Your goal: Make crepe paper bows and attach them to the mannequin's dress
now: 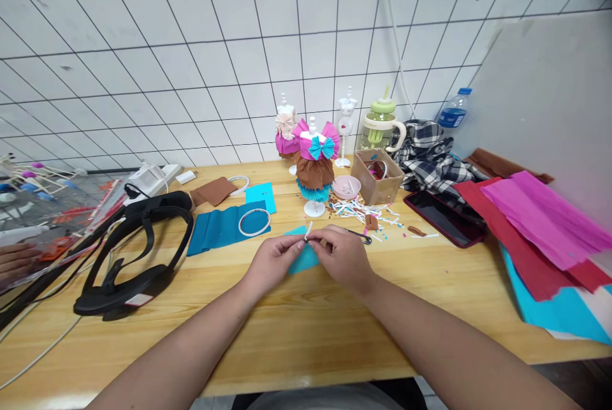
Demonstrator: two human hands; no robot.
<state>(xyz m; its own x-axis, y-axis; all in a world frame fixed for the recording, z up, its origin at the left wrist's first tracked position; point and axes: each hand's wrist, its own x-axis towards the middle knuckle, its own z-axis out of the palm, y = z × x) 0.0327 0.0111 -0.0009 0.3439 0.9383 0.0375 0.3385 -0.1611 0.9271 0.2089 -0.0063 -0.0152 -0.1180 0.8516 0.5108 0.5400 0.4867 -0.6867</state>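
My left hand (272, 259) and my right hand (345, 258) meet near the table's middle, fingertips pinched together around a small white strip (308, 229). Its lower end is hidden by the fingers. Beneath them lies a piece of light blue crepe paper (303, 262), partly covered by both hands. A dark looped handle (362, 236), perhaps of scissors, sticks out behind my right hand; I cannot tell whether that hand holds it. Just beyond stands a small dress form (313, 168) in a pink, brown and blue paper dress with a blue bow.
White scraps (363, 211) lie by a pink dish (346, 187) and a cardboard box (377, 177). A phone (444, 219) and coloured paper sheets (540, 225) are right. Left are teal paper (215, 231), a black headset (138, 263) and another person's hand (16, 263).
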